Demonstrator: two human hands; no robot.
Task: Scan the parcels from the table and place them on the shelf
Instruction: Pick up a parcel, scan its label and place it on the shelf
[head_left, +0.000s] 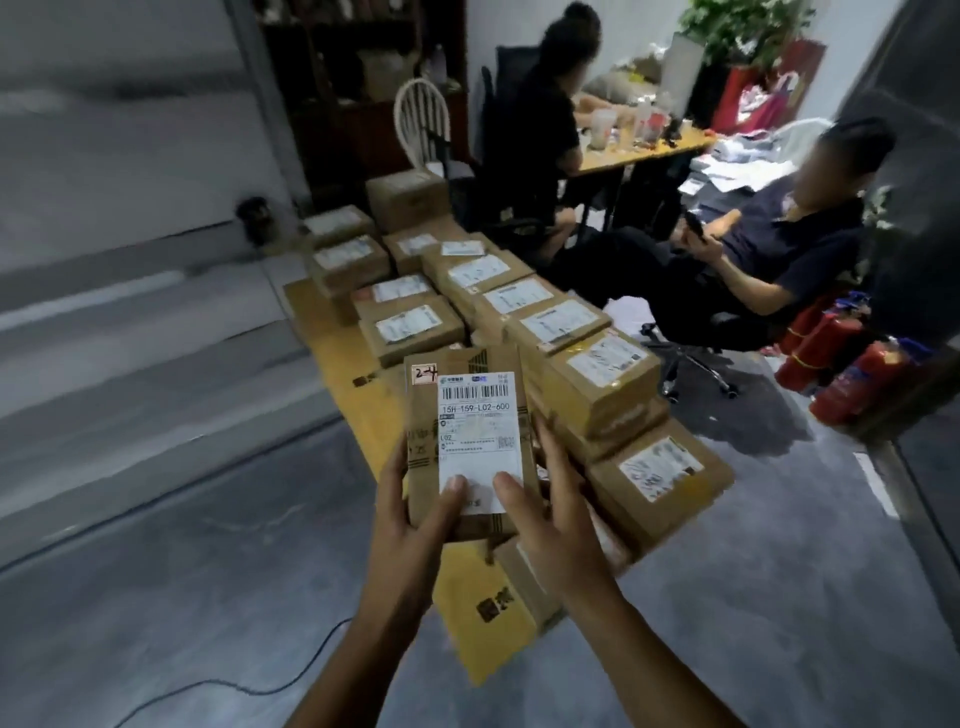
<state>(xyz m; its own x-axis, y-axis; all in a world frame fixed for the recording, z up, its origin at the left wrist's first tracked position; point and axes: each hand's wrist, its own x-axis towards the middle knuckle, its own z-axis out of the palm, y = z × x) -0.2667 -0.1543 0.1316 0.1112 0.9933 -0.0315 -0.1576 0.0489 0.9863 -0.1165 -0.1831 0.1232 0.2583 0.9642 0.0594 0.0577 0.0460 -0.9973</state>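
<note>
- Your left hand (410, 499) and right hand (553, 519), lower centre of the frame. Each grips one long side of the held parcel (467, 441), thumb laid on its face and fingers curled round behind.
- The held parcel, centre of the frame, is lifted above the near end of the table. Its long axis runs bottom to top of the frame and its label faces you. It lies between the two hands, neither one nearer.
- Both grips sit on the lower half. The thumbs cover only the blank foot of the label, so the barcode at the upper end is unobstructed. A handwritten tag marks the upper left corner.
- The table (467, 639) has a yellow top. Its near corner lies just below your wrists, and it runs away toward the upper centre.
- The remaining parcels (602, 374) are packed in touching stacks on the table, just beyond and right of the held one.
- Grey floor lies left of the table, crossed by a cable (260, 691) at lower left. This side appears to offer the wider path.
- On the right side, a seated person (769, 249) and red fire extinguishers (831, 358) crowd the route.
- At upper centre, dark shelving (332, 78) stands behind the table, with a second seated person (540, 135) beside it. You cannot tell whether it is the target shelf. No scanner is in view.
</note>
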